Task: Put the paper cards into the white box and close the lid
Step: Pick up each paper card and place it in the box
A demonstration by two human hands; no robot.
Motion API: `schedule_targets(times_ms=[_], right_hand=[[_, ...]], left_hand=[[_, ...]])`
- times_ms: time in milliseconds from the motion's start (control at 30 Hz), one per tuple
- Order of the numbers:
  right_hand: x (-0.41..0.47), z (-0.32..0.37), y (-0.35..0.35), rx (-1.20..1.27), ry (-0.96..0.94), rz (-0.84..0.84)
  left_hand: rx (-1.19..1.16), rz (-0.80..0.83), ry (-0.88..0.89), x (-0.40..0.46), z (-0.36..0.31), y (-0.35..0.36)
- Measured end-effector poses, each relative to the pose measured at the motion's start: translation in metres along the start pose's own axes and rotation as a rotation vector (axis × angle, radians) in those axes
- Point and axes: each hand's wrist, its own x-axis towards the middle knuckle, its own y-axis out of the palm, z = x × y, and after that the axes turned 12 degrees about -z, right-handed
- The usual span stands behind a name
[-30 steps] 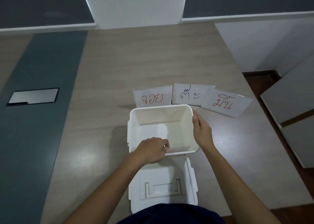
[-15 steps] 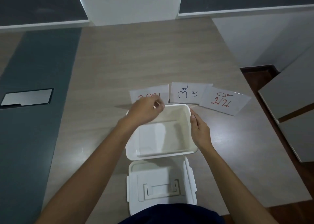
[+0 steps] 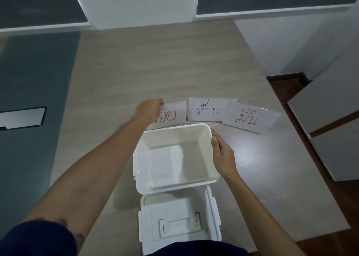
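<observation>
Beyond one open white box [image 3: 174, 156] lie three paper cards [image 3: 208, 111].

- Dark navy short sleeve [image 3: 38, 238] covering left upper arm
- Both forearms bare below it, no watch, rings or bands
- Dark navy garment [image 3: 194, 250] at bottom edge
- Short, unpainted fingernails

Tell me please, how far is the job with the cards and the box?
Done: the lid is off, lying near the open white box. In hand: the left hand takes the left card; the right hand steadies the box. Left: all three cards, including the middle card and right card, then closing.
</observation>
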Motion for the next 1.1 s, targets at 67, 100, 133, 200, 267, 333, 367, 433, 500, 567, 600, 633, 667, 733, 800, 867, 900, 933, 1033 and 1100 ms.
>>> schedule_targets(times_ms=[67, 100, 133, 200, 267, 333, 367, 433, 500, 567, 600, 633, 667, 733, 800, 867, 900, 933, 1033, 1100], right_hand=[[0.000, 0.000, -0.001, 0.008, 0.002, 0.001], [0.000, 0.000, -0.001, 0.015, 0.005, 0.001], [0.000, 0.000, 0.000, 0.016, 0.006, 0.001], [0.000, -0.001, 0.000, 0.011, -0.003, 0.002], [0.000, -0.001, 0.000, 0.007, -0.005, 0.002], [0.000, 0.000, 0.000, 0.013, -0.001, 0.003], [-0.001, 0.000, 0.000, 0.017, 0.000, 0.002], [-0.001, 0.000, 0.000, 0.021, -0.003, 0.001], [-0.001, 0.000, 0.000, 0.026, -0.005, 0.003], [-0.001, 0.000, 0.000, 0.041, 0.000, 0.005], [-0.001, 0.001, 0.000, 0.050, 0.003, 0.006], [-0.002, 0.001, 0.000, 0.057, 0.003, 0.005], [-0.002, 0.001, 0.000, 0.063, 0.001, 0.006], [-0.002, 0.001, 0.000, 0.072, 0.004, 0.007], [-0.002, 0.001, 0.000, 0.076, 0.010, 0.010], [-0.003, 0.002, 0.000, 0.079, 0.008, 0.010], [-0.003, 0.001, 0.000, 0.079, 0.004, 0.008], [-0.003, 0.001, -0.001, 0.079, 0.000, 0.008], [-0.003, 0.001, -0.001, 0.080, -0.001, 0.011], [-0.004, 0.001, -0.001, 0.088, 0.004, 0.007]], left_hand=[[-0.016, -0.015, 0.004, 0.002, 0.005, 0.001], [-0.014, -0.026, 0.010, 0.003, 0.008, 0.000], [-0.012, -0.045, 0.020, 0.003, 0.010, -0.004], [-0.007, -0.114, 0.051, 0.001, 0.010, -0.017], [0.004, -0.219, 0.092, -0.004, 0.006, -0.038], [0.019, -0.331, 0.125, -0.013, 0.000, -0.062], [0.025, -0.381, 0.139, -0.020, -0.002, -0.073], [0.027, -0.458, 0.164, -0.037, -0.008, -0.091], [0.018, -0.490, 0.179, -0.057, -0.015, -0.105], [0.006, -0.486, 0.191, -0.081, -0.019, -0.110], [-0.011, -0.482, 0.197, -0.094, -0.021, -0.110], [-0.034, -0.481, 0.206, -0.107, -0.022, -0.109], [-0.054, -0.475, 0.216, -0.120, -0.024, -0.106], [-0.060, -0.426, 0.228, -0.143, -0.026, -0.094], [-0.036, -0.336, 0.214, -0.158, -0.026, -0.076], [-0.001, -0.223, 0.185, -0.170, -0.025, -0.057], [0.005, -0.165, 0.169, -0.175, -0.025, -0.047], [-0.001, -0.109, 0.157, -0.180, -0.024, -0.038], [-0.043, -0.005, 0.141, -0.191, -0.023, -0.018], [-0.056, 0.033, 0.139, -0.196, -0.024, -0.010]])
